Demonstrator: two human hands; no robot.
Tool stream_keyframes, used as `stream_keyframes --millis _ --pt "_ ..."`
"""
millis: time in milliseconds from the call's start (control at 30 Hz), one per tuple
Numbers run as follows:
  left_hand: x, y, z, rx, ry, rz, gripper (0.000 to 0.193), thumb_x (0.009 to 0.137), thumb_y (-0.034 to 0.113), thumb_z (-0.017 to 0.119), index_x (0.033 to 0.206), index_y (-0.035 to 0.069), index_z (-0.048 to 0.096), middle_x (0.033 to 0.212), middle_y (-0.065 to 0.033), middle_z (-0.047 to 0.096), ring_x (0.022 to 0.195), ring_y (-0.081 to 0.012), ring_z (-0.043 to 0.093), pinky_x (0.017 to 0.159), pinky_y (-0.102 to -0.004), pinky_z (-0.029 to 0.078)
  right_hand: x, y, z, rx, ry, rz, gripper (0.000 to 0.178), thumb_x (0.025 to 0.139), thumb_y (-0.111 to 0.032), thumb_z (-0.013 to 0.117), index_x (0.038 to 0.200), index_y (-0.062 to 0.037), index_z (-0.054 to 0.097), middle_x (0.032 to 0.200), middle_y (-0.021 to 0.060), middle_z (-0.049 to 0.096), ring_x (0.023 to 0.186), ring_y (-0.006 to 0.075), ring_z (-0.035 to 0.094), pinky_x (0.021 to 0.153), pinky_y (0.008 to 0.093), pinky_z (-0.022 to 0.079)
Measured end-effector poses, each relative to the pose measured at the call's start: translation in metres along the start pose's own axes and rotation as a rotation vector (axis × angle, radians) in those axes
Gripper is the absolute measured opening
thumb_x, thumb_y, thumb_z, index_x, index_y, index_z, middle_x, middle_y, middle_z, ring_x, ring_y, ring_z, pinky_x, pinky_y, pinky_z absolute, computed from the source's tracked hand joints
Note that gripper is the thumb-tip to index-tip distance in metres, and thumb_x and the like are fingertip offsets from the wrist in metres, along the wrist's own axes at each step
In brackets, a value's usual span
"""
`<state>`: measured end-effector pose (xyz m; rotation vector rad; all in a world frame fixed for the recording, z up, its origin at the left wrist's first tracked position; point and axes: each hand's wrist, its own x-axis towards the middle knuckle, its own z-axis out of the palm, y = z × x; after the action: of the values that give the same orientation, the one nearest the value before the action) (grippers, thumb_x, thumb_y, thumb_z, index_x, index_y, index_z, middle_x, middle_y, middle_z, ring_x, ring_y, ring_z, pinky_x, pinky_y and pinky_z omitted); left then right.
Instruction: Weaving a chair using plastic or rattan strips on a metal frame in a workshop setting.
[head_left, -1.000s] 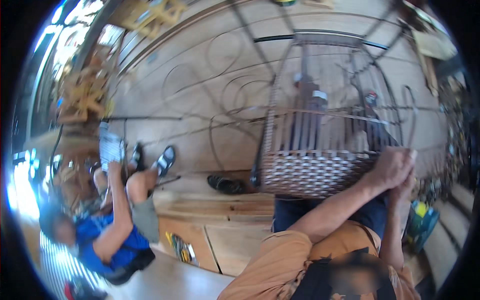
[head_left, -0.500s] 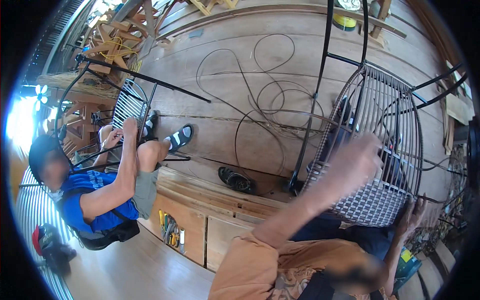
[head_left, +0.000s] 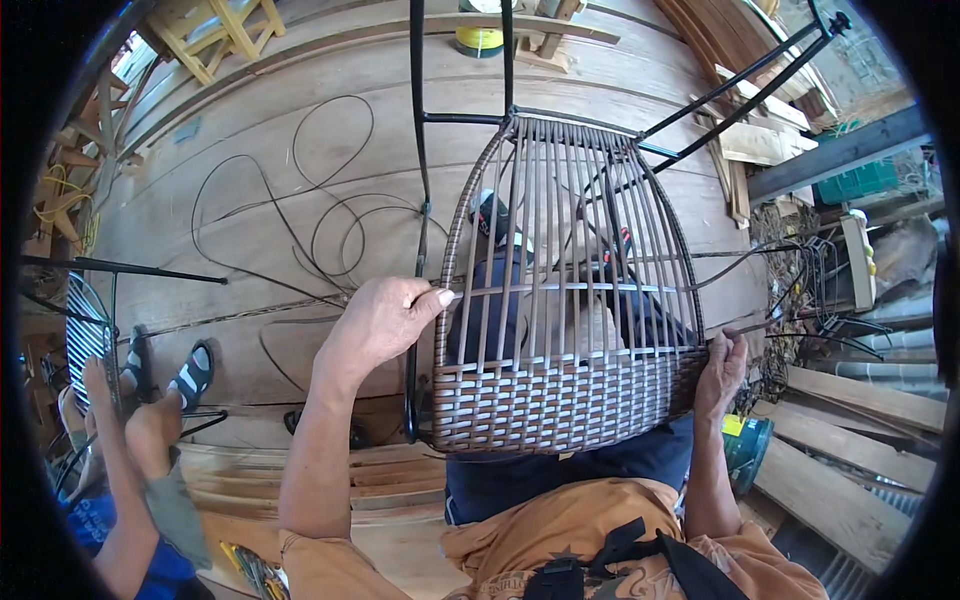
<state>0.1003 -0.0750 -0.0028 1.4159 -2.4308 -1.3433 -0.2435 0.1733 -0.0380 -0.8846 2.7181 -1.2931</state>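
On my lap rests a chair on a black metal frame, its panel (head_left: 570,400) strung with lengthwise brown strips. The near part is tightly woven; farther off the strips stand apart. One loose weaving strip (head_left: 575,288) crosses the open strips above the woven band. At the panel's left edge my left hand (head_left: 385,320) is closed in a pinch, thumb toward the crossing strip. My right hand (head_left: 720,375) is closed at the right edge beside the woven band, where another thin strip (head_left: 745,326) comes out by its fingertips. Its palm side is partly hidden.
Long loops of strip (head_left: 315,235) lie over the wooden floor. On the left, a co-worker's arm (head_left: 120,480) reaches to another chair frame (head_left: 110,265). Planks (head_left: 850,460) and a green container (head_left: 748,450) are at right; hand tools (head_left: 250,570) lie lower left.
The view has swung right. My left hand has gone from above the panel's middle to its left edge. A strip now crosses the open strips higher up. My right hand stays at the right edge.
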Motion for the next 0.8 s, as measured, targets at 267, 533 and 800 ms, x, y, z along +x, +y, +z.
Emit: stream_keyframes --millis 267,533,800 --pt "-0.005 -0.010 -0.020 0.159 0.092 -0.093 0.034 0.086 0.031 0.055 0.076 -0.002 0.059 0.064 -0.0164 0.054 0.058 -0.0249 0.047 0.058 -0.0370 0.040 0.014 0.019 -0.005 -0.199 0.101 -0.045 0.017 0.083 -0.009 0.049 0.098 -0.0027 0.053 0.080 0.0073 0.052 0.073 0.0148 0.050 0.069 0.0289 0.042" --pt "-0.067 -0.186 -0.142 0.300 0.689 -0.276 0.035 0.095 0.025 0.042 0.109 -0.003 0.058 0.112 -0.0161 0.058 0.098 -0.0247 0.055 0.087 -0.0332 0.042 0.008 0.024 0.003 0.044 0.064 0.013 0.014 0.088 -0.006 0.052 0.102 -0.0057 0.057 0.068 -0.0009 0.051 0.064 0.0053 0.045 0.058 0.0219 0.041" --pt "-0.051 -0.150 -0.139 1.217 0.378 -0.492 0.032 0.094 0.018 0.042 0.117 -0.001 0.054 0.120 -0.0148 0.055 0.103 -0.0245 0.054 0.091 -0.0320 0.041 0.008 0.001 -0.009 -0.156 -0.115 -0.230 0.016 0.077 -0.003 0.056 0.091 -0.0039 0.063 0.078 0.0146 0.060 0.071 0.0295 0.061 0.065 0.0340 0.049"
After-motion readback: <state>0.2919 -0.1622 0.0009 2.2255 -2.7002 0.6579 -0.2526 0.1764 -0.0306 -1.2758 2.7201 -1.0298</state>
